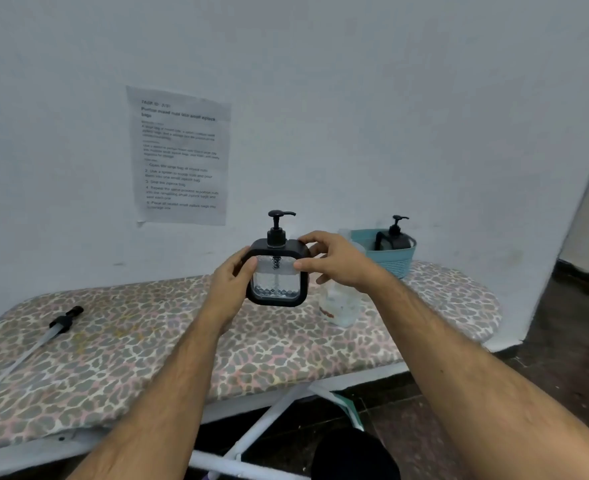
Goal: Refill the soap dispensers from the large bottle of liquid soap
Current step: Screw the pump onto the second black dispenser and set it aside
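The ironing board (119,344) in its leopard-print cover fills the room's lower half, pushed against a white wall, and both arms reach out over it. Up on the wall hangs a printed sheet (181,155); its heading reads something like "Portion mixed nuts into small ziplock bags" with numbered steps beneath (a different job from this one, and the small print is too blurred to trust). At the far right end sits a teal basket (395,259) with a second soap dispenser (395,237) standing inside it. Just in front of the basket, partly hidden behind the right wrist, stands a clear bottle (339,306), likely the big soap supply, its label unreadable. Now the action: the square soap dispenser (276,275), black frame, clear patterned body, pump on top, is held up above the board between both hands. The left hand (230,282) curls round its left edge, thumb on the front; the right hand (334,261) pinches the upper right corner, fingers behind and thumb in front. Away at the left lies a loose pump with its long tube (48,336). The risk from here: a soapy, smooth casing could slip from that light pinch, and an unsteady hold could spill soap on the fabric.
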Available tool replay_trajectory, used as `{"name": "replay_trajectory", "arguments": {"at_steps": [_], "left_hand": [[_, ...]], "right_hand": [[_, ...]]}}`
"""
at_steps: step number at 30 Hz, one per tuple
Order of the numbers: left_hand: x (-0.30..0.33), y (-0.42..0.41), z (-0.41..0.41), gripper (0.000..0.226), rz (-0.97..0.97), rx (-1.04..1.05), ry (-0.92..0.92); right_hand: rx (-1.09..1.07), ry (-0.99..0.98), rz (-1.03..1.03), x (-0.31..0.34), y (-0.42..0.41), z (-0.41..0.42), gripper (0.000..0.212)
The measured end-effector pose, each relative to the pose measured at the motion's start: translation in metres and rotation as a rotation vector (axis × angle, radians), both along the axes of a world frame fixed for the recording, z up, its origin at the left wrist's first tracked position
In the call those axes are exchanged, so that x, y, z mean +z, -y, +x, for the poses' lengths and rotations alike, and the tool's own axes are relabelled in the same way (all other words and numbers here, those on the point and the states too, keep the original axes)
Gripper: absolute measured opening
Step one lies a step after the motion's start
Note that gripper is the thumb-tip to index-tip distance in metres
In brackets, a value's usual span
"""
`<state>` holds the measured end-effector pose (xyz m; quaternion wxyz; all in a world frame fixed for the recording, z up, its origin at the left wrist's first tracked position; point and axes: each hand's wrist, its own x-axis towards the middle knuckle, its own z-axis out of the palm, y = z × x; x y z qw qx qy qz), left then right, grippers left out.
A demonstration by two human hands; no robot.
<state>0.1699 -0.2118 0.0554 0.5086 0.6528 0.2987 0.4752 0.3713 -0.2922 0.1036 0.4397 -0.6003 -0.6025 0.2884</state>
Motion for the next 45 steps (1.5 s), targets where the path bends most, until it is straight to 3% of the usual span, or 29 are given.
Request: {"name": "replay_trajectory", "arguments": {"at_steps": [6,13,22,28,35,45], "left_hand": [[0.048,0.005,0.049,0.028,0.084,-0.106,0.032],[0.097,0.010,0.106,0.028,0.135,-0.194,0.050],[0.131,-0.017,0.164,0.023,0.223,-0.140,-0.133],[0.126,-0.046,0.198,0.015,0.162,-0.168,-0.189],[0.108,-0.087,0.239,0.039,0.120,-0.271,-0.290],[0.069,-0.150,0.282,0.048,0.046,-0.350,-0.393]], "right_hand": [[-0.121,0.064,0.089,0.047,0.033,0.037,0.048],[-0.232,-0.038,0.208,0.083,0.054,0.075,0.040],[-0.455,-0.090,0.306,0.086,0.037,0.116,0.046],[-0.610,-0.072,0.313,0.066,0.007,0.148,0.048],[-0.710,-0.053,0.284,0.038,-0.029,0.178,0.048],[-0.793,0.059,0.217,-0.010,-0.081,0.202,0.046]]}}
